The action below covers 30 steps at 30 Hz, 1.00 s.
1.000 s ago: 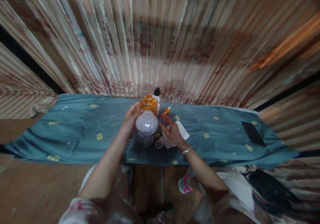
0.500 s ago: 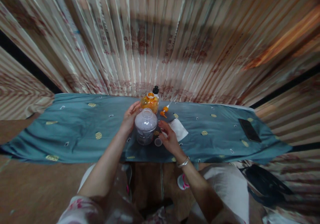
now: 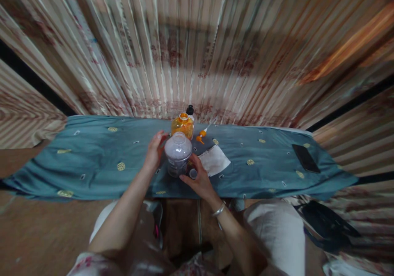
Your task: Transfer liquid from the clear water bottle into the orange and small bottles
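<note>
A clear, bulbous plastic bottle (image 3: 178,149) with an uncapped neck stands upright on the cloth-covered table. To its left, my left hand (image 3: 154,149) is open, fingers stretched toward the far side; I cannot tell whether it touches the bottle. My right hand (image 3: 200,180) is at the bottle's lower right, thumb and fingers apart, the tips at or very near its side. Between that thumb and the fingers lies a small round cap (image 3: 193,173). Just behind the clear bottle is an orange bottle (image 3: 181,126), its neck also uncapped. An orange pump top (image 3: 202,134) lies to the right.
A black-topped pump bottle (image 3: 190,111) stands behind the orange one. A white cloth or paper (image 3: 215,161) lies right of my hand. Farther right is a dark phone (image 3: 305,158). Patterned blue-green cloth (image 3: 98,157) covers the table, and a pleated curtain (image 3: 191,54) hangs behind.
My right hand has moved left and nearer, to the clear bottle's lower side. My left hand has drawn slightly back and left from the orange bottle.
</note>
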Each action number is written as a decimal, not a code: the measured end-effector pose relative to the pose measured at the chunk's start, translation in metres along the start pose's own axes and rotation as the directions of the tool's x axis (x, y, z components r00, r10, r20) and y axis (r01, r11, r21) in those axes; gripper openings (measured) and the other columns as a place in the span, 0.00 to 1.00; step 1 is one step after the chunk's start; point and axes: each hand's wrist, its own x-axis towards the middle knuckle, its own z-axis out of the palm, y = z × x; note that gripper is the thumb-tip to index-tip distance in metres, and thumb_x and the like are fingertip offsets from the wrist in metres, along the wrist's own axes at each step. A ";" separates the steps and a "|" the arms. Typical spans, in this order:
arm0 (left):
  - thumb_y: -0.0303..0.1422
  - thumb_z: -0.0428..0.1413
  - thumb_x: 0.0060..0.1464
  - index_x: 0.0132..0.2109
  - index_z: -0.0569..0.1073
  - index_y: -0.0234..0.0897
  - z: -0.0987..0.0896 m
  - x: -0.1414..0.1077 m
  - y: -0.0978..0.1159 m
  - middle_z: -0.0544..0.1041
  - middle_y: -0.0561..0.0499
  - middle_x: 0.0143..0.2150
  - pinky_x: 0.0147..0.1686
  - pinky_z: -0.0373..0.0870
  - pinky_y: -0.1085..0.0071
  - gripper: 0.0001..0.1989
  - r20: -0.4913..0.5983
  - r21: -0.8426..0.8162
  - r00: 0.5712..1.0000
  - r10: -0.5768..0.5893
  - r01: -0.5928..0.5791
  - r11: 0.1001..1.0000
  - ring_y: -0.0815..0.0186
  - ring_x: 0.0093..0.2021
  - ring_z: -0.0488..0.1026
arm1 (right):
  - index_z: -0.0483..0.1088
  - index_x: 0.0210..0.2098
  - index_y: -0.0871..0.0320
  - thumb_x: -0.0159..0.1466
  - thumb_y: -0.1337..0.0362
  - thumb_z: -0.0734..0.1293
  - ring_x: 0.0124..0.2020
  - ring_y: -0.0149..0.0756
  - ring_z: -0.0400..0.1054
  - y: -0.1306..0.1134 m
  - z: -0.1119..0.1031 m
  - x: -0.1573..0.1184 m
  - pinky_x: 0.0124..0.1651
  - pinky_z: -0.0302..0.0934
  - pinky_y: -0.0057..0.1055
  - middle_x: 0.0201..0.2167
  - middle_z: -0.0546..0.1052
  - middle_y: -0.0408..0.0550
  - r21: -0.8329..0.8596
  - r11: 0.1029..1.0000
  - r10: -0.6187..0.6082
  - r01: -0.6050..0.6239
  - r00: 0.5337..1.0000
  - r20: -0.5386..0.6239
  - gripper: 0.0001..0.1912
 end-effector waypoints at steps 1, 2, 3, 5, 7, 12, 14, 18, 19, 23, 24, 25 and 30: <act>0.60 0.66 0.47 0.54 0.78 0.37 -0.005 -0.007 0.002 0.81 0.38 0.56 0.59 0.72 0.54 0.36 0.008 0.015 0.999 0.032 -0.032 0.999 0.45 0.64 0.73 | 0.58 0.72 0.48 0.57 0.51 0.79 0.71 0.49 0.63 0.001 0.001 0.001 0.74 0.57 0.53 0.70 0.69 0.53 0.003 1.000 -0.005 0.005 1.000 -0.003 0.49; 0.61 0.64 0.49 0.55 0.77 0.38 -0.010 -0.015 0.003 0.81 0.38 0.57 0.61 0.71 0.52 0.37 0.035 0.048 0.997 0.066 -0.068 0.997 0.45 0.65 0.73 | 0.59 0.72 0.49 0.57 0.51 0.78 0.71 0.49 0.64 0.002 0.002 0.002 0.74 0.57 0.53 0.70 0.69 0.53 0.007 1.000 -0.011 0.011 1.000 -0.006 0.48; 0.61 0.63 0.50 0.57 0.76 0.38 -0.015 -0.022 0.004 0.80 0.38 0.58 0.62 0.69 0.52 0.37 0.072 0.097 0.992 0.107 -0.114 0.989 0.45 0.65 0.73 | 0.58 0.72 0.49 0.58 0.52 0.78 0.71 0.49 0.64 0.003 0.004 0.002 0.74 0.57 0.52 0.70 0.70 0.54 0.012 1.000 -0.017 0.017 1.000 -0.007 0.47; 0.56 0.70 0.44 0.60 0.75 0.38 -0.022 -0.035 0.004 0.79 0.38 0.61 0.65 0.67 0.52 0.41 0.178 0.235 0.968 0.175 -0.214 0.948 0.44 0.66 0.72 | 0.59 0.72 0.50 0.59 0.53 0.77 0.70 0.48 0.65 0.004 0.006 0.002 0.73 0.58 0.52 0.69 0.71 0.54 0.013 1.000 -0.024 0.024 1.000 -0.007 0.46; 0.49 0.75 0.35 0.62 0.72 0.39 -0.025 -0.045 0.000 0.77 0.38 0.63 0.66 0.65 0.50 0.48 0.245 0.402 0.957 0.155 -0.245 0.882 0.43 0.65 0.73 | 0.59 0.72 0.52 0.59 0.53 0.76 0.69 0.48 0.66 0.004 0.009 0.000 0.73 0.59 0.51 0.69 0.71 0.55 -0.001 1.000 -0.021 0.021 1.000 -0.003 0.45; 0.45 0.77 0.30 0.60 0.72 0.39 -0.013 -0.056 -0.015 0.81 0.38 0.56 0.59 0.72 0.48 0.48 0.219 0.564 0.972 0.090 -0.201 0.801 0.41 0.57 0.78 | 0.60 0.71 0.52 0.60 0.53 0.76 0.68 0.49 0.68 0.002 0.015 -0.005 0.72 0.60 0.52 0.67 0.72 0.56 -0.056 0.998 0.004 -0.005 1.000 -0.021 0.43; 0.44 0.77 0.29 0.57 0.72 0.38 -0.007 -0.057 -0.019 0.82 0.38 0.53 0.56 0.73 0.48 0.46 0.191 0.541 0.976 0.103 -0.192 0.819 0.42 0.54 0.79 | 0.60 0.71 0.52 0.61 0.53 0.76 0.68 0.50 0.68 0.001 0.018 -0.006 0.72 0.60 0.52 0.67 0.73 0.57 -0.067 0.998 0.009 -0.012 0.999 -0.035 0.43; 0.40 0.78 0.28 0.53 0.74 0.38 -0.001 -0.055 -0.023 0.83 0.40 0.49 0.55 0.73 0.50 0.42 0.168 0.437 0.974 0.153 -0.212 0.874 0.44 0.51 0.80 | 0.61 0.71 0.52 0.61 0.52 0.75 0.69 0.50 0.66 0.001 0.022 -0.007 0.73 0.59 0.52 0.70 0.70 0.57 -0.073 0.997 -0.008 0.003 0.998 -0.059 0.42; 0.39 0.78 0.28 0.52 0.74 0.38 0.000 -0.054 -0.024 0.83 0.41 0.49 0.55 0.73 0.50 0.41 0.167 0.409 0.972 0.164 -0.220 0.886 0.44 0.51 0.80 | 0.61 0.71 0.51 0.62 0.52 0.75 0.70 0.50 0.66 0.001 0.023 -0.007 0.73 0.59 0.52 0.70 0.70 0.56 -0.072 0.997 -0.014 0.009 0.998 -0.065 0.42; 0.35 0.78 0.30 0.50 0.76 0.40 0.002 -0.052 -0.028 0.83 0.43 0.48 0.55 0.73 0.52 0.37 0.144 0.360 0.974 0.175 -0.216 0.908 0.46 0.50 0.80 | 0.61 0.71 0.51 0.63 0.51 0.74 0.68 0.49 0.68 -0.001 0.023 -0.006 0.71 0.61 0.50 0.68 0.72 0.55 -0.055 0.998 -0.027 0.024 0.998 -0.052 0.41; 0.34 0.77 0.30 0.50 0.76 0.41 0.002 -0.052 -0.029 0.83 0.44 0.47 0.54 0.73 0.52 0.36 0.139 0.359 0.975 0.172 -0.212 0.909 0.46 0.50 0.80 | 0.61 0.71 0.51 0.63 0.51 0.74 0.67 0.49 0.69 -0.002 0.022 -0.006 0.70 0.62 0.50 0.67 0.73 0.55 -0.050 0.998 -0.028 0.026 0.999 -0.043 0.40; 0.34 0.77 0.31 0.50 0.76 0.41 0.003 -0.051 -0.029 0.83 0.44 0.47 0.54 0.73 0.52 0.35 0.136 0.359 0.976 0.170 -0.208 0.910 0.47 0.49 0.80 | 0.61 0.71 0.51 0.63 0.52 0.74 0.66 0.49 0.69 -0.002 0.022 -0.005 0.70 0.62 0.50 0.66 0.73 0.55 -0.046 0.999 -0.028 0.027 0.999 -0.036 0.40; 0.35 0.76 0.32 0.50 0.76 0.40 0.005 -0.050 -0.028 0.83 0.43 0.49 0.55 0.73 0.53 0.35 0.153 0.348 0.975 0.162 -0.206 0.914 0.48 0.50 0.80 | 0.61 0.71 0.55 0.62 0.53 0.74 0.65 0.50 0.69 -0.004 0.021 -0.005 0.70 0.62 0.52 0.66 0.73 0.59 -0.054 0.998 -0.027 0.025 0.999 -0.041 0.41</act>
